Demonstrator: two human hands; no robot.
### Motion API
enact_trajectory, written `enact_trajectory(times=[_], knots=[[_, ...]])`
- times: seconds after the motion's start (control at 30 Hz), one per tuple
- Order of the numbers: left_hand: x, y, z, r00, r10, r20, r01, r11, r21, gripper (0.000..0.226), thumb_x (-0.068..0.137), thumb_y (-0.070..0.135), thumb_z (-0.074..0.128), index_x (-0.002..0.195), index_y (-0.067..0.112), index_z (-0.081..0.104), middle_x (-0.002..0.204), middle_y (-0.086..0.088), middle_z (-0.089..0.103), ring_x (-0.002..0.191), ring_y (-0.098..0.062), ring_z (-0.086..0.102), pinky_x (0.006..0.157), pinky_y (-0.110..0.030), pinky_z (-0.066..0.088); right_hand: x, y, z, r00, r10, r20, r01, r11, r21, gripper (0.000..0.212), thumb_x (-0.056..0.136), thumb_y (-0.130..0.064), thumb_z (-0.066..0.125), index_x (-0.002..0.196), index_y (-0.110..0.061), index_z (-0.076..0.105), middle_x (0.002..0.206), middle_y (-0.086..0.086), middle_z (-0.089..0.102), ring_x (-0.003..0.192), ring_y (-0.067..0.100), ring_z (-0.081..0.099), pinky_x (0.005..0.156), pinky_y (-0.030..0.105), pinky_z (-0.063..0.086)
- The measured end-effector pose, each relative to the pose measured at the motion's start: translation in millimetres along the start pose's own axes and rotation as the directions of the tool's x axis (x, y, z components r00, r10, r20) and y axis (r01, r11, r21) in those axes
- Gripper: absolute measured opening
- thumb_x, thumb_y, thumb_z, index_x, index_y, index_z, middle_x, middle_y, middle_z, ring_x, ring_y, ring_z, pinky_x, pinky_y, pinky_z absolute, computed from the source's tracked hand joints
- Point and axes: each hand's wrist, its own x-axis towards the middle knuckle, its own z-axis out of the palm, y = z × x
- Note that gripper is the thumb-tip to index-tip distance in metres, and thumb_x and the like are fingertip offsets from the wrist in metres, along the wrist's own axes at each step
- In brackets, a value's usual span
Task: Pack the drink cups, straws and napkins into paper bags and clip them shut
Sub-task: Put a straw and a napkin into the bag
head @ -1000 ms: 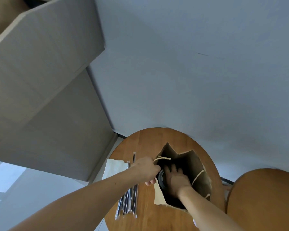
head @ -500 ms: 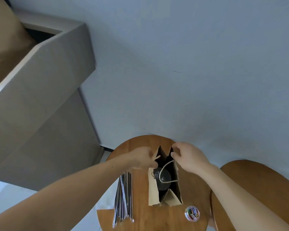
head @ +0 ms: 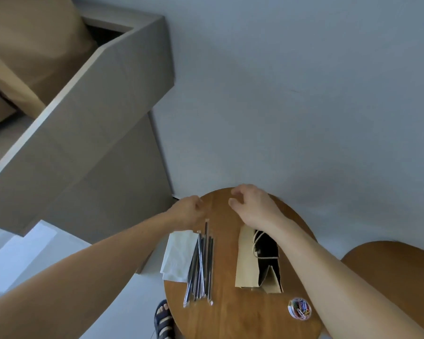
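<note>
A brown paper bag (head: 245, 263) stands on the round wooden table (head: 230, 314), its mouth open, with a dark cup (head: 267, 248) inside, mostly hidden in shadow. Wrapped black straws (head: 201, 265) lie in a bundle left of the bag, partly on a stack of white napkins (head: 179, 255). My left hand (head: 189, 211) hovers over the far end of the straws, fingers curled under, nothing seen in it. Beyond the bag's far end, my right hand (head: 253, 206) hangs above the table with loosely curled fingers, holding nothing.
A small clear tub of coloured paper clips (head: 299, 309) sits near the table's front right. A second round table (head: 389, 265) stands to the right. A grey cabinet (head: 83, 143) is at the left, and a sandalled foot (head: 164, 319) shows below the table edge.
Both hands have let go of the bag's rim and moved toward the far side of the table. The view has tilted down, showing more of the table.
</note>
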Motion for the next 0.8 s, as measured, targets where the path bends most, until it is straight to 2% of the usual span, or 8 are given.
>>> enact_trajectory(times=[0.1,0.2,0.27,0.37,0.43,0.5,0.63,0.8], knots=[[9.7,-35.3,-0.5,0.996,-0.09,-0.011,0.09,0.996,-0.023,0.023,0.093,0.029,0.052,0.103,0.013,0.066,0.099,-0.001,0.067,0.084,-0.019,0.06,0.075,-0.03,0.049,21.4,-14.1,36.0,0.998,0.032,0.052,-0.033,0.999,0.021,0.038,0.101,-0.033,0.046,0.133,-0.015,0.056,0.13,0.003,0.059,0.115,0.019,0.057,0.087,0.027,0.044],[25.2,-70.7,5.4,0.985,-0.174,-0.023,0.172,0.982,-0.073,0.023,0.094,0.031,0.052,0.103,0.015,0.064,0.098,-0.001,0.066,0.087,-0.022,0.064,0.078,-0.034,0.051,42.9,-15.4,86.0,0.983,0.115,0.145,-0.114,0.993,-0.009,0.029,0.099,-0.024,0.044,0.107,-0.007,0.067,0.103,0.008,0.07,0.089,0.019,0.065,0.067,0.029,0.048],[35.2,-95.9,13.4,0.978,-0.209,-0.01,0.208,0.975,-0.073,0.023,0.095,0.031,0.048,0.106,0.018,0.062,0.103,0.0,0.065,0.09,-0.021,0.063,0.075,-0.03,0.05,55.2,-7.4,126.9,0.958,0.188,0.216,-0.191,0.982,-0.01,0.029,0.097,-0.019,0.045,0.099,-0.001,0.068,0.107,0.011,0.069,0.092,0.022,0.065,0.072,0.034,0.051],[49.3,-132.3,28.6,0.963,-0.27,0.002,0.268,0.957,-0.107,0.027,0.096,0.023,0.046,0.12,0.019,0.059,0.117,0.0,0.062,0.1,-0.019,0.061,0.067,-0.022,0.045,64.5,13.9,190.1,0.916,0.287,0.279,-0.304,0.953,0.018,0.032,0.098,-0.024,0.047,0.075,-0.009,0.062,0.096,0.003,0.068,0.084,0.019,0.064,0.06,0.026,0.045],[55.5,-153.0,40.1,0.949,-0.316,0.009,0.313,0.934,-0.174,0.028,0.096,0.021,0.047,0.121,0.02,0.059,0.118,0.0,0.061,0.1,-0.02,0.061,0.067,-0.024,0.047,64.1,25.5,228.6,0.886,0.371,0.277,-0.393,0.919,0.026,0.037,0.097,-0.028,0.049,0.062,-0.015,0.051,0.062,-0.002,0.055,0.062,0.017,0.06,0.059,0.025,0.045],[58.9,-169.9,50.9,0.93,-0.368,0.006,0.357,0.899,-0.253,0.028,0.096,0.02,0.049,0.12,0.02,0.062,0.114,0.001,0.062,0.095,-0.019,0.061,0.068,-0.025,0.049,60.9,35.4,261.5,0.851,0.463,0.248,-0.486,0.873,0.037,0.042,0.095,-0.032,0.053,0.057,-0.016,0.045,0.05,-0.004,0.043,0.044,0.012,0.046,0.056,0.025,0.046],[61.8,-195.6,69.2,0.912,-0.41,0.022,0.397,0.865,-0.306,0.026,0.095,0.017,0.05,0.116,0.018,0.065,0.103,0.004,0.066,0.082,-0.009,0.06,0.06,-0.014,0.045,57.6,44.7,305.6,0.813,0.54,0.218,-0.552,0.834,-0.003,0.046,0.091,-0.038,0.054,0.054,-0.019,0.036,0.044,-0.005,0.031,0.036,0.01,0.031,0.043,0.021,0.029],[68.8,-203.7,76.4,0.905,-0.423,0.044,0.412,0.846,-0.339,0.025,0.096,0.014,0.049,0.118,0.016,0.063,0.102,0.005,0.062,0.077,-0.004,0.054,0.052,-0.005,0.042,62.8,49.9,326.4,0.804,0.576,0.15,-0.568,0.818,-0.092,0.045,0.087,-0.046,0.053,0.051,-0.021,0.04,0.042,-0.007,0.037,0.034,0.005,0.034,0.038,0.016,0.022]])
